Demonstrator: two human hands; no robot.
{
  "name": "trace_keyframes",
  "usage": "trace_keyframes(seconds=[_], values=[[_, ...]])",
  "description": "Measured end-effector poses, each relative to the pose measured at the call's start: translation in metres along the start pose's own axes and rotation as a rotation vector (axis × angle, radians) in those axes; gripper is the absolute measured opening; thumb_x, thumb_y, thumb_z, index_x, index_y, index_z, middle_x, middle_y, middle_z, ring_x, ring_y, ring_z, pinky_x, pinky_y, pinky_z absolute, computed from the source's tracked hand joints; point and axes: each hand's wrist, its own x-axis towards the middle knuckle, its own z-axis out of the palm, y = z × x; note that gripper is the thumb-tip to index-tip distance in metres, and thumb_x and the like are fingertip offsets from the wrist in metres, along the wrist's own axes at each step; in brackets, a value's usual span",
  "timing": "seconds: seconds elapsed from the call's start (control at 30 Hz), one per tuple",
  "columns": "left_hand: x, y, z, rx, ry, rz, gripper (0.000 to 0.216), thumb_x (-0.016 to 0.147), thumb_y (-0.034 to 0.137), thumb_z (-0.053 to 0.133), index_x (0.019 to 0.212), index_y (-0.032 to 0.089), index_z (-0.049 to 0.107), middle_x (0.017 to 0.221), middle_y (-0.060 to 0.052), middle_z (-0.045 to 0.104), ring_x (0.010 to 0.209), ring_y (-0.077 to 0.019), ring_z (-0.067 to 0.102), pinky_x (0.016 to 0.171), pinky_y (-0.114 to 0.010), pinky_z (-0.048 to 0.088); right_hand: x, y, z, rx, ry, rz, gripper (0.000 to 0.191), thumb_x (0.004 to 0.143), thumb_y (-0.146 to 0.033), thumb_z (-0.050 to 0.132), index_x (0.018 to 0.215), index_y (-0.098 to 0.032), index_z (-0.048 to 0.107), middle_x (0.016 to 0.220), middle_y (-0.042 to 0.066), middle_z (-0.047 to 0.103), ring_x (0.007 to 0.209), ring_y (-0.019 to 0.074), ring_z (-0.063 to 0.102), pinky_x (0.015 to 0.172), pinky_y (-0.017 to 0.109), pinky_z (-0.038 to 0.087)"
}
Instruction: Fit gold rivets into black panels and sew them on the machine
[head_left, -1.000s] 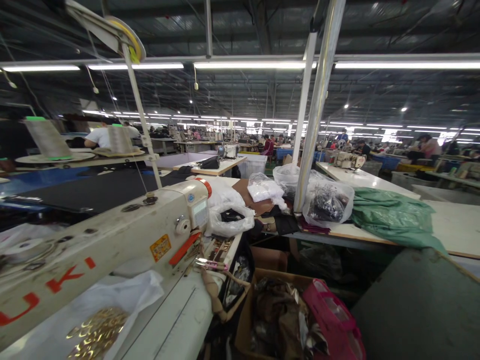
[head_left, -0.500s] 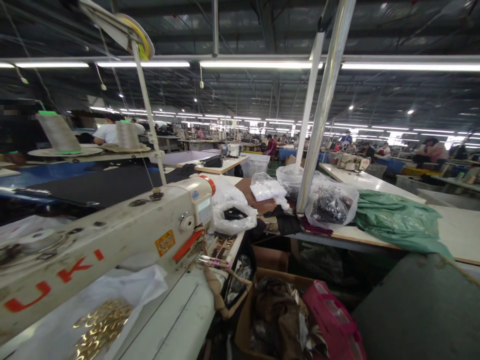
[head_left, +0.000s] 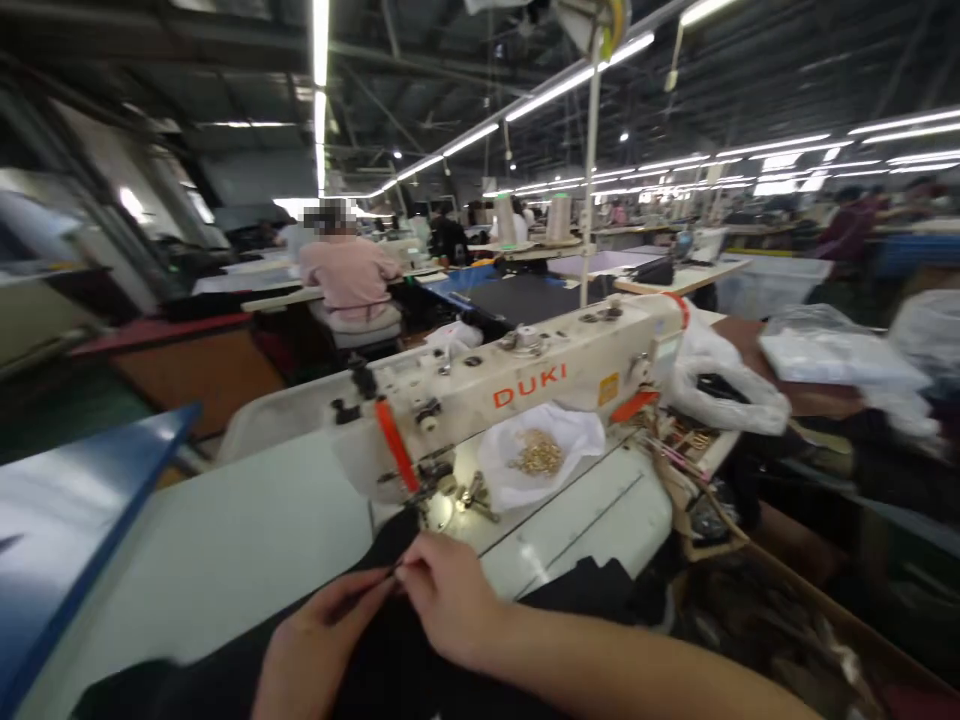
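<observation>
Black fabric (head_left: 390, 660) spreads along the front edge of the sewing machine's (head_left: 525, 385) bed, and a strip of it reaches up to the needle area. My left hand (head_left: 322, 625) pinches the fabric between thumb and fingers. Right beside it, my right hand (head_left: 454, 595) is closed in a pinch on the same fabric, its fingertips almost meeting the left ones. Both hands are just in front of the presser foot area (head_left: 435, 490). Anything small between the fingertips is hidden.
On the machine bed, a white bag (head_left: 502, 470) holds many gold-coloured metal rings (head_left: 538, 453). Pink-handled snips (head_left: 675, 458) lie at the bed's right end. An open plastic bag (head_left: 739, 405) stands beyond them. At the left is a blue-edged table (head_left: 97, 540). A person in pink (head_left: 349, 270) sits ahead.
The view has swung left and down, bringing the whole sewing machine into sight. Both my hands and the black fabric, unseen half a second ago, now show at the bottom.
</observation>
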Motion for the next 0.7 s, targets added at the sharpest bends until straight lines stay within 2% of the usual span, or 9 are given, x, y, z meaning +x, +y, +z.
trace_keyframes(seconds=[0.1,0.23,0.37,0.5,0.7], values=[[-0.005,0.0,0.002,-0.203,-0.065,-0.08,0.031,0.062,0.046,0.07,0.079,0.02,0.07,0.078,-0.002,0.072,0.08,-0.024,0.067,0.08,-0.032,0.052,-0.004,0.001,-0.005,0.087,0.012,-0.028,0.011,0.084,-0.015,0.053,0.075,-0.017,0.058,0.072,0.0,0.061,0.068,0.0136,0.057,0.063,0.023,0.043],[-0.007,0.001,0.008,-0.354,-0.08,-0.052,0.03,0.06,0.042,0.071,0.077,0.018,0.068,0.073,-0.002,0.072,0.075,-0.0219,0.067,0.076,-0.031,0.052,-0.005,0.003,-0.01,0.233,-0.025,0.001,0.005,0.079,-0.014,0.057,0.077,-0.018,0.056,0.071,-0.001,0.06,0.066,0.0132,0.058,0.063,0.023,0.046],[-0.009,0.0,0.009,-0.382,-0.097,-0.018,0.025,0.062,0.039,0.071,0.075,0.019,0.067,0.071,-0.001,0.071,0.072,-0.0203,0.067,0.074,-0.031,0.052,0.0,0.009,-0.018,0.269,-0.117,0.034,0.011,0.074,-0.013,0.06,0.083,-0.019,0.061,0.078,0.001,0.065,0.073,0.0146,0.063,0.07,0.026,0.049],[-0.01,0.0,0.01,-0.364,-0.103,-0.004,0.025,0.062,0.04,0.071,0.075,0.019,0.067,0.072,-0.002,0.07,0.071,-0.0197,0.065,0.072,-0.031,0.052,0.003,0.015,-0.022,0.286,-0.216,0.056,0.009,0.077,-0.017,0.059,0.083,-0.018,0.065,0.07,-0.001,0.066,0.064,0.0143,0.064,0.064,0.025,0.05],[-0.01,0.0,0.011,-0.365,-0.111,0.021,0.023,0.063,0.039,0.07,0.073,0.018,0.066,0.068,0.0,0.067,0.068,-0.0175,0.062,0.069,-0.028,0.05,0.003,0.015,-0.021,0.302,-0.253,0.08,0.009,0.077,-0.017,0.059,0.081,-0.017,0.067,0.068,0.0,0.065,0.063,0.0137,0.065,0.061,0.023,0.049]])
